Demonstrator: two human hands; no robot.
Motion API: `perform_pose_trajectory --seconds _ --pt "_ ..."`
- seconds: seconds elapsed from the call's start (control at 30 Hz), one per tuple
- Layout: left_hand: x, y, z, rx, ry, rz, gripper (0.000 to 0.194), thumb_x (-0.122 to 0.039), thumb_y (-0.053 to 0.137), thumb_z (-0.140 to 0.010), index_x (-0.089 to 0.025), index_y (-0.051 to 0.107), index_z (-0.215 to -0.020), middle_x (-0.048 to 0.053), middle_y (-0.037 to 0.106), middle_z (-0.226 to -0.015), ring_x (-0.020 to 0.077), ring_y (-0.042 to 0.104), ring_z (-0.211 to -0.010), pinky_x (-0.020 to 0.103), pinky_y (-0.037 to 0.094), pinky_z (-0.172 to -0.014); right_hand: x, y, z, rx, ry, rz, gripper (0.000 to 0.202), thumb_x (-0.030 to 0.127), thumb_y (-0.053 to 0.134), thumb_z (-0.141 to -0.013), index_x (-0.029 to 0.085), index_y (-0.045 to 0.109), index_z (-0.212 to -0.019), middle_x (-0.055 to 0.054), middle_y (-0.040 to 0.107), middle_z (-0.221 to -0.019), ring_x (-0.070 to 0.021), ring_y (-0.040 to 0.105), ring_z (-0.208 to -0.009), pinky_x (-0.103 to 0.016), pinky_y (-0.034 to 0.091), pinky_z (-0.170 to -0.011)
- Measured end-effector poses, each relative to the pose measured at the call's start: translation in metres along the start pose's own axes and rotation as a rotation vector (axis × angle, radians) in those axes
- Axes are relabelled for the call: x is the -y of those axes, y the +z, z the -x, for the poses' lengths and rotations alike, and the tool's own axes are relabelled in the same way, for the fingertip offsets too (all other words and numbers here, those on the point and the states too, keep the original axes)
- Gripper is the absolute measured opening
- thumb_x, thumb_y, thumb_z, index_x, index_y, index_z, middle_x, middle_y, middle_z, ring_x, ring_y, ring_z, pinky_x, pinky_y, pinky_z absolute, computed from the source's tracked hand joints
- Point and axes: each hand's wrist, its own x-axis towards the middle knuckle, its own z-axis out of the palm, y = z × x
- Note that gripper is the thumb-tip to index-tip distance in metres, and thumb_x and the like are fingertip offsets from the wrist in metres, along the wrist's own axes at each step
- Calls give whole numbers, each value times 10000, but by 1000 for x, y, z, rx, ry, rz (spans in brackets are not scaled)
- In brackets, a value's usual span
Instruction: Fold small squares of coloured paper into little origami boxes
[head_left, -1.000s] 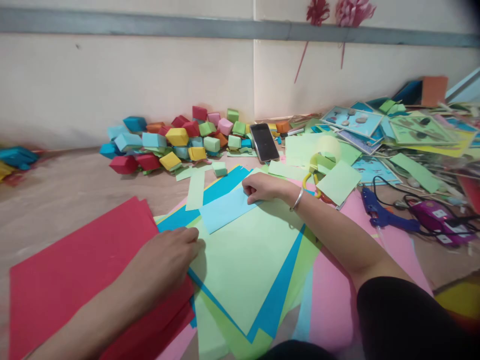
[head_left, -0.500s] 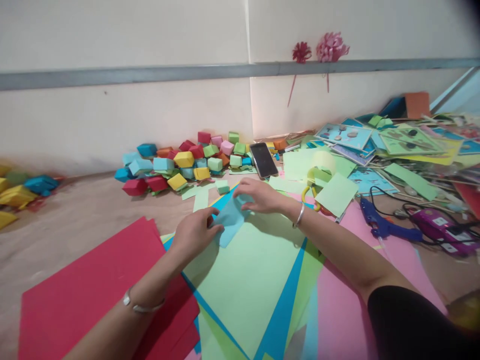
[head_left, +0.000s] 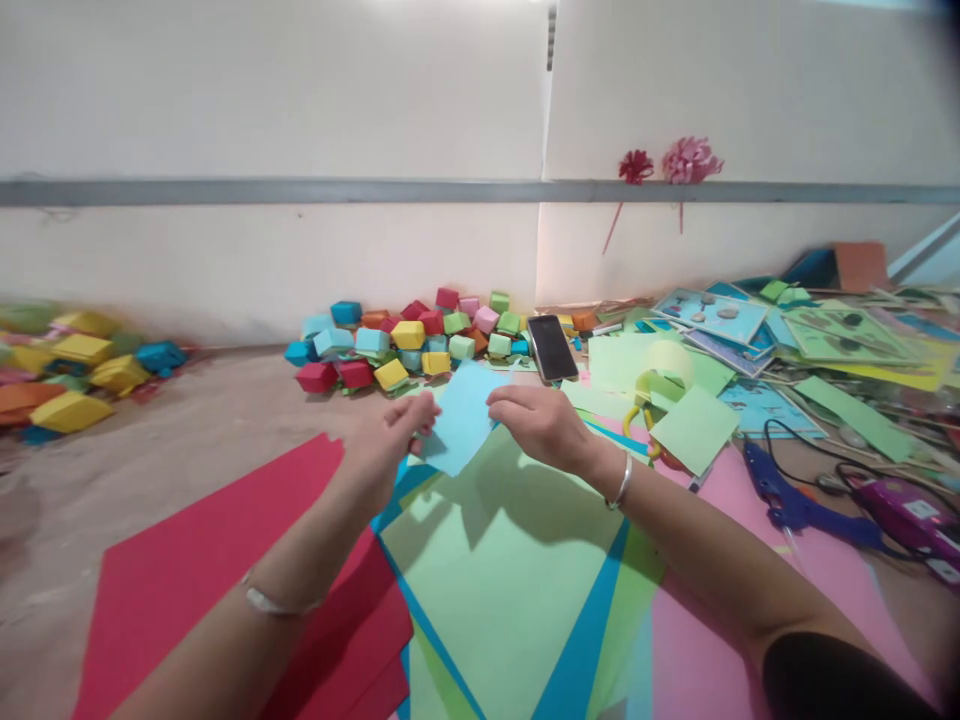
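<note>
A light blue sheet of paper (head_left: 466, 415) is held up between my two hands, and its shadow falls on the paper beneath. My left hand (head_left: 390, 435) pinches its left edge. On the other side, my right hand (head_left: 544, 422) grips the right edge between thumb and fingers. Below lies a pale green sheet (head_left: 506, 580) on top of blue and green sheets. Red sheets (head_left: 217, 550) are stacked under my left forearm, and pink paper (head_left: 709, 610) lies under my right arm.
Small folded paper boxes (head_left: 409, 335) pile up by the wall, beside a phone (head_left: 553, 348). More paper shapes (head_left: 82, 350) sit far left. At right are yellow-handled scissors (head_left: 639, 420), a blue glue gun (head_left: 802, 505) with its cord, a purple power strip (head_left: 911, 515) and scattered cards (head_left: 712, 315).
The light blue paper has risen off the pale green sheet, with both hands lifting it. My view has tilted up and turned a little left.
</note>
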Motion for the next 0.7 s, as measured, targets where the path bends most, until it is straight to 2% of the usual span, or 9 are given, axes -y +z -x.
perform_pose_trajectory --seconds 0.03,0.1,0.17,0.27,0.33,0.47,0.6,0.7 --pt "1 -6 -6 -86 -6 72 492 -636 709 -682 -171 646 -829 -5 595 -731 128 535 -632 238 422 -564 -2 0 1 -105 -26 -45 295 122 373 -974 191 654 -914 -100 720 -1044 -160 661 -935 -272 517 -797" --pt "4 -16 -16 -127 -38 170 528 -608 761 -664 -171 654 -940 31 671 -859 157 621 -737 255 495 -645 -3 0 2 -256 -85 -127 268 136 390 -967 201 649 -951 -117 717 -1094 -170 671 -1026 -310 548 -889" --pt "3 -24 -20 7 -125 267 566 -552 814 -638 -164 661 -1021 70 718 -939 207 679 -823 297 544 -709 -3 2 5 -301 -125 -172 248 142 410 -961 215 646 -976 -119 722 -1110 -173 679 -1062 -331 572 -902" --pt "-2 -26 -15 335 -289 390 566 -416 861 -613 -149 676 -1077 122 757 -1005 297 722 -908 390 587 -774 -3 7 8 -281 -148 -201 242 137 426 -959 226 647 -1000 -121 724 -1133 -173 683 -1081 -330 596 -870" --pt "-5 -23 -10 422 -381 465 510 -318 847 -634 -140 683 -1083 126 770 -1006 326 731 -940 430 598 -812 -4 9 9 -274 -169 -226 248 124 430 -959 224 651 -1009 -127 716 -1150 -173 673 -1101 -329 592 -882" --pt "-7 -14 -7 294 -463 557 406 -144 760 -690 -140 672 -1087 86 787 -939 317 740 -960 430 612 -839 -10 11 6 -235 -212 -195 229 122 505 -935 236 698 -979 -104 703 -1094 -185 660 -1033 -352 563 -894" --pt "-3 -15 -11 237 -451 563 345 -99 746 -699 -130 685 -1037 93 790 -955 305 737 -992 411 612 -878 -21 11 3 -201 -35 -269 240 143 546 -914 255 751 -861 -73 658 -1024 -177 621 -938 -368 545 -864" --pt "-2 -19 -11 326 -446 576 338 -141 800 -672 -138 715 -999 117 788 -1020 308 738 -994 438 601 -914 -25 9 1 -239 187 -454 121 224 658 -855 232 753 -779 -101 602 -1193 -199 593 -1024 -385 537 -875"
